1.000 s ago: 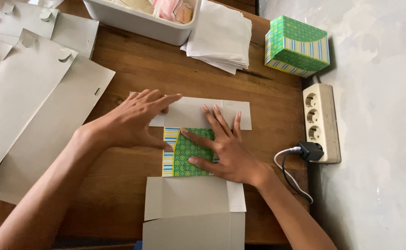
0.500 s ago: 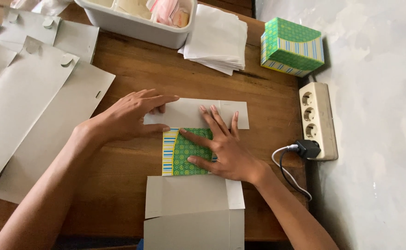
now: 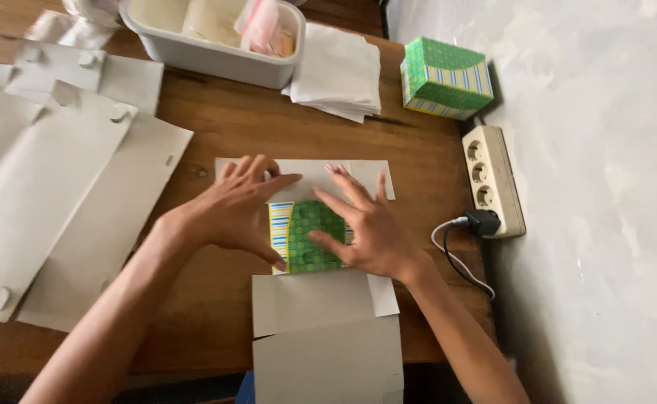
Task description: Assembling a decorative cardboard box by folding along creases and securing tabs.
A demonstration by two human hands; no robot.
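While both hands lie flat on the half-folded carton, this is how the worktop looks from beside it:

Left hand (image 3: 242, 209): fingers spread and open, palm down, pressing the left edge of the carton's green printed panel (image 3: 309, 236), fingertips reaching onto the grey flap above it.
Right hand (image 3: 366, 228): also open and flat, fingers fanned, resting on the right part of the same green panel; it grips nothing.
Hands together: close side by side, fingers nearly meeting over the panel.
Carton blank (image 3: 321, 329): an unfolded grey cardboard sheet lying at the near edge of the worktop (image 3: 216, 135), its green-and-striped printed part folded over in the middle, under both hands.
Spare blanks (image 3: 59, 202): several flat grey cardboard sheets stacked loosely to the left.
Finished box (image 3: 444, 78): a green box with striped sides, standing at the far right, well apart from the hands.
Tub (image 3: 208, 52): a white plastic container at the far edge, with a pile of white paper sheets (image 3: 339, 75) just beside it.
Power strip (image 3: 493, 179): along the right edge, one black plug in it.
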